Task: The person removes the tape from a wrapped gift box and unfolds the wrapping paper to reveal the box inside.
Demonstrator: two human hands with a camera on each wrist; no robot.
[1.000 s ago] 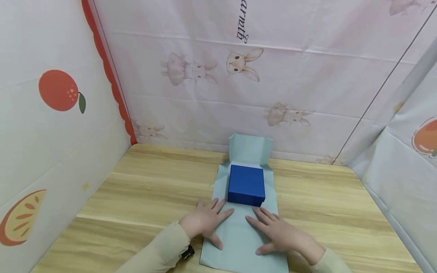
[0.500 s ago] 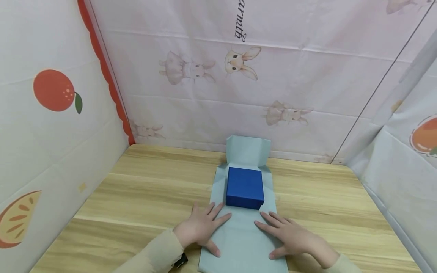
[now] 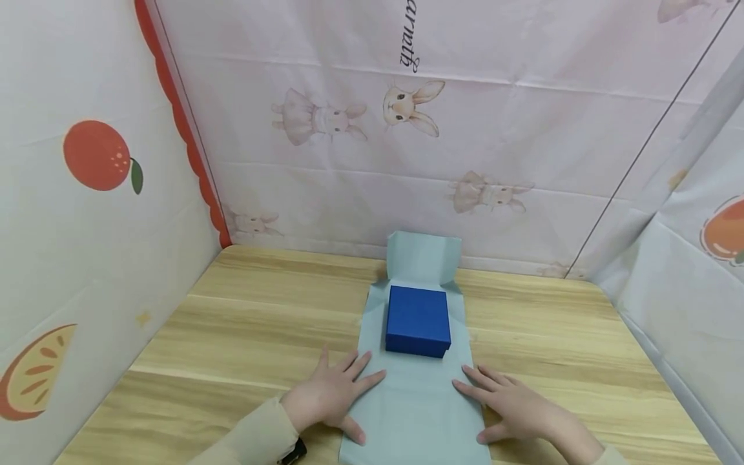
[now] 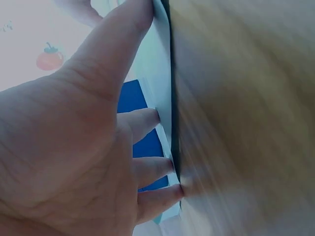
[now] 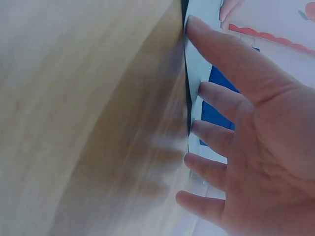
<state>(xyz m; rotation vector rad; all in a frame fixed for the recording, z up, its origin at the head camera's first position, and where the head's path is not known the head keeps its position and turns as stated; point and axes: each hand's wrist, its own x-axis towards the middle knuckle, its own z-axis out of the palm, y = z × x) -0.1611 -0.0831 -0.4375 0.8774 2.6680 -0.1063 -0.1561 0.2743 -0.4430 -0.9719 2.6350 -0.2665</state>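
Note:
A dark blue square box (image 3: 417, 316) sits on the upper part of a long sheet of pale blue paper (image 3: 420, 413) in the head view. The sheet is creased, and its far end stands up as a folded flap (image 3: 423, 258). My left hand (image 3: 328, 394) lies spread at the paper's left edge, thumb and some fingertips touching it. At the right edge, my right hand (image 3: 517, 408) is spread too, with its thumb and leading fingertips on the paper. Both wrist views show straight, separated fingers along the sheet's edge and part of the blue box (image 5: 216, 118) beyond them.
The paper lies on a wood-grain table (image 3: 250, 323). Printed cloths with rabbits and fruit hang behind it (image 3: 360, 194) and at both sides. A small black object (image 3: 293, 451) shows beneath the left sleeve.
Both hands have slid apart, the left one leftward and the right one rightward, toward the paper's side edges, and slightly nearer the body. The box stays in place on the sheet.

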